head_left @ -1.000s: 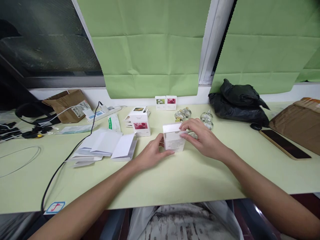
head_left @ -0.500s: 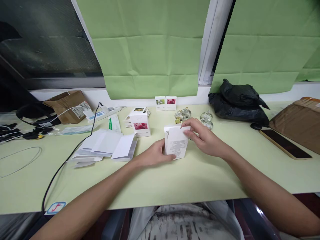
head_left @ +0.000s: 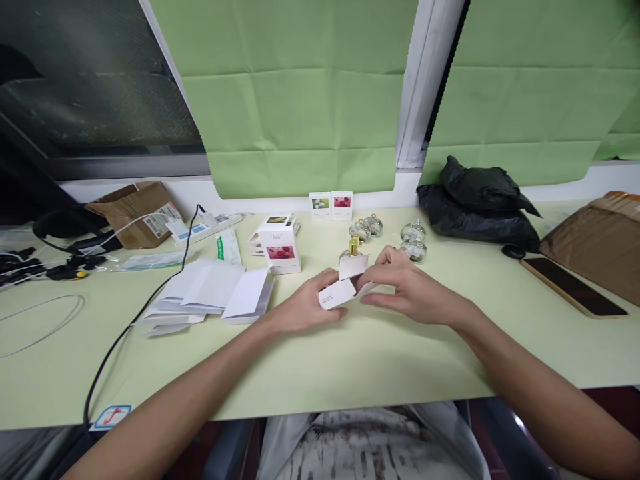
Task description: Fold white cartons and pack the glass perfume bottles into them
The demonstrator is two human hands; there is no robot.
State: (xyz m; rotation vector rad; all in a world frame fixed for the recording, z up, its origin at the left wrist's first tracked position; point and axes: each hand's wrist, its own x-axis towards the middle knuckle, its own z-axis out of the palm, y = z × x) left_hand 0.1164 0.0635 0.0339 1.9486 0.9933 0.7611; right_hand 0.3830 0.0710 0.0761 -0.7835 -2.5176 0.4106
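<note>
A small white carton (head_left: 336, 295) is tipped on its side between my hands, one end showing small print and flaps standing out at the other end. My left hand (head_left: 313, 300) grips it from the left, thumb along the bottom. My right hand (head_left: 395, 283) is at the open end, its fingers bent around a flap. Just behind the carton stands a glass perfume bottle with a gold neck (head_left: 354, 247), partly hidden. Several round glass bottles (head_left: 413, 250) stand farther back. To the left is an upright white carton with a pink flower picture (head_left: 281, 253).
Flattened white cartons (head_left: 213, 287) lie left, beside a black cable (head_left: 150, 303). Two small picture boxes (head_left: 331, 206) stand by the wall. On the right are a black plastic bag (head_left: 477, 207), a phone (head_left: 573, 287) and a brown package (head_left: 597, 247). An open cardboard box (head_left: 135, 213) sits back left.
The carton has gone from upright to tipped on its side, its printed end now facing me. My right hand has moved slightly lower to its open end. The gold-necked bottle shows more.
</note>
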